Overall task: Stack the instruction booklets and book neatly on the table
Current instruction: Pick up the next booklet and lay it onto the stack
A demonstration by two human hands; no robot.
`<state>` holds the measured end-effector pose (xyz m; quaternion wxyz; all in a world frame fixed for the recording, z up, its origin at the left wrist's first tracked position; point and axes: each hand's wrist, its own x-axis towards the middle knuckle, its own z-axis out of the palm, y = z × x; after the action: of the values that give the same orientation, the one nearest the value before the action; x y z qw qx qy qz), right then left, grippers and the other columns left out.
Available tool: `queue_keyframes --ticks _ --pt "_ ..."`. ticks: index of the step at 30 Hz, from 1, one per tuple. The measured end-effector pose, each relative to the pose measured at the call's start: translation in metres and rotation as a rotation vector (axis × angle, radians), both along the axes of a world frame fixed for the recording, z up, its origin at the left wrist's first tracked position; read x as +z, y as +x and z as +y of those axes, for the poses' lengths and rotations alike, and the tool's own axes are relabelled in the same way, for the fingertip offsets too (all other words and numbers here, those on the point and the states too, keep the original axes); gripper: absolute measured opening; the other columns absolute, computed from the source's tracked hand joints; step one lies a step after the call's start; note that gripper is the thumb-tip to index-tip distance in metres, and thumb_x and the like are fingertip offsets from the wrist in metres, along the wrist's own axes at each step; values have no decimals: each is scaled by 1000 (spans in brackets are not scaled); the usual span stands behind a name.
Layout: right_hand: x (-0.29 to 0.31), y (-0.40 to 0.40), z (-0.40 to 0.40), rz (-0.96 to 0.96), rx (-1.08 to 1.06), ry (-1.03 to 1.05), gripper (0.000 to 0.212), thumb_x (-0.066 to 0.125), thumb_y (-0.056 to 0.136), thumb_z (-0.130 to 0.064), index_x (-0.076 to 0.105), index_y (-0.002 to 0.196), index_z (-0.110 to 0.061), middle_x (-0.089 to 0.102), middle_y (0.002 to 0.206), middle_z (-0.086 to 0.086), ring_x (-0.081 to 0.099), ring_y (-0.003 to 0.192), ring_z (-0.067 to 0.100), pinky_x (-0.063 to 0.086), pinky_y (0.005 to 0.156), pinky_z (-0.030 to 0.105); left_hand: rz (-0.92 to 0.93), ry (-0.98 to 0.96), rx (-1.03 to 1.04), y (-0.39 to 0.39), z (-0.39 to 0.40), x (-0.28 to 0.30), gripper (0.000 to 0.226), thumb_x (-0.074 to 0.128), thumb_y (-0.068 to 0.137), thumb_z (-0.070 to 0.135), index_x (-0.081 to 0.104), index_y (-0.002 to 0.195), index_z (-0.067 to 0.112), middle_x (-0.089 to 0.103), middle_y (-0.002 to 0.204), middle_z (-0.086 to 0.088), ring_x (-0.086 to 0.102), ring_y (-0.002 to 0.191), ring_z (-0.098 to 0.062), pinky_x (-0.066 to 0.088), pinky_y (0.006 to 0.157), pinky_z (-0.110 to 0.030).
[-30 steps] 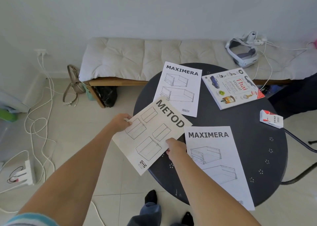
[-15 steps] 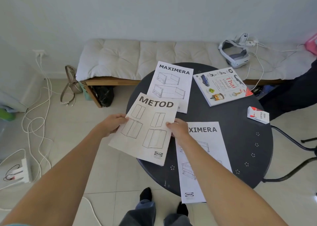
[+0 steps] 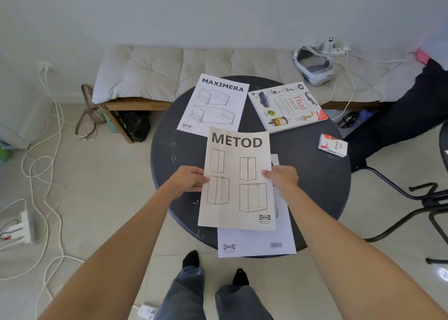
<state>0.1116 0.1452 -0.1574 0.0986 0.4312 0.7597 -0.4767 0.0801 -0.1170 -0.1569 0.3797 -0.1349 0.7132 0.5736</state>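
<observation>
I hold the METOD booklet [image 3: 237, 179] by both side edges, my left hand [image 3: 188, 180] on its left edge and my right hand [image 3: 282, 177] on its right. It sits squarely over a MAXIMERA booklet [image 3: 257, 243], whose lower part and right margin show from under it at the near edge of the round dark table [image 3: 315, 174]. A second MAXIMERA booklet [image 3: 214, 105] lies at the table's far left. The Thai visual dictionary book [image 3: 287, 106] lies at the far right, tilted.
A small red and white box [image 3: 332, 145] lies on the table's right side. Behind the table stands a cushioned bench [image 3: 194, 67] with a headset [image 3: 315, 64] and cables. A black chair [image 3: 412, 193] is at right. Cords and a power strip [image 3: 21, 227] lie on the floor at left.
Both hands have turned the METOD booklet upright and carried it right from the table's left edge, over the near MAXIMERA booklet, which is now mostly covered.
</observation>
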Motion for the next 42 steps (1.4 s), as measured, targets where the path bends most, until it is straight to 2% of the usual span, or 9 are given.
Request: queue_keyframes --ticks 5,9,13,19,27,31,34,37,42 --pt "-9 22 27 8 44 16 22 76 79 -15 75 98 -5 74 102 8 69 98 25 56 88 36 -38 -30 22 31 30 -11 7 62 87 0 67 91 5 73 98 -9 72 84 -19 61 70 -23" --pt "-19 37 38 10 102 25 7 74 81 -13 72 76 -9 74 91 8 65 80 20 49 57 22 -48 -69 58 53 48 -19 6 62 87 -1 65 87 4 72 87 -5 70 75 -15 58 55 -16" --pt "-28 48 43 6 139 46 6 72 82 -10 74 79 -5 67 76 1 60 72 17 40 49 18 -55 -103 103 69 57 -28 6 63 86 -3 65 85 2 71 86 -6 70 73 -16 56 50 -16" --pt "-40 56 45 -31 265 181 16 67 80 -4 69 88 10 75 89 15 70 86 34 60 73 45 83 -372 127 84 66 -47 9 72 81 10 63 79 10 71 89 -7 72 81 -24 59 72 -28" --pt "-35 51 54 -32 395 378 24 65 79 -13 50 60 -8 50 53 0 45 47 16 37 45 22 272 -587 88 82 65 -37 17 69 84 25 61 82 10 65 82 -6 63 77 -23 55 77 -31" --pt "-24 26 56 -7 406 368 25 61 83 -19 51 63 -8 51 58 5 54 56 22 50 56 29 324 -606 110 56 56 -24 18 65 87 28 63 87 10 63 82 -4 57 74 -18 55 87 -37" --pt "-17 2 51 2 439 253 29 62 87 -24 67 107 -4 68 107 11 66 99 29 55 83 38 357 -616 106 27 46 -11 28 62 88 34 65 98 7 64 89 -4 58 85 -19 51 92 -36" --pt "-2 -27 41 8 428 132 51 60 90 -28 51 137 -9 52 141 9 52 127 26 43 93 28 355 -621 82 -10 36 1 42 60 89 37 58 118 6 63 115 -9 58 110 -27 44 94 -34" --pt "6 -81 20 0 287 -76 45 61 88 -33 60 117 1 62 124 20 59 106 24 45 105 41 371 -660 -14 -78 22 11 46 55 91 38 56 122 4 60 126 -12 54 118 -29 42 97 -35"
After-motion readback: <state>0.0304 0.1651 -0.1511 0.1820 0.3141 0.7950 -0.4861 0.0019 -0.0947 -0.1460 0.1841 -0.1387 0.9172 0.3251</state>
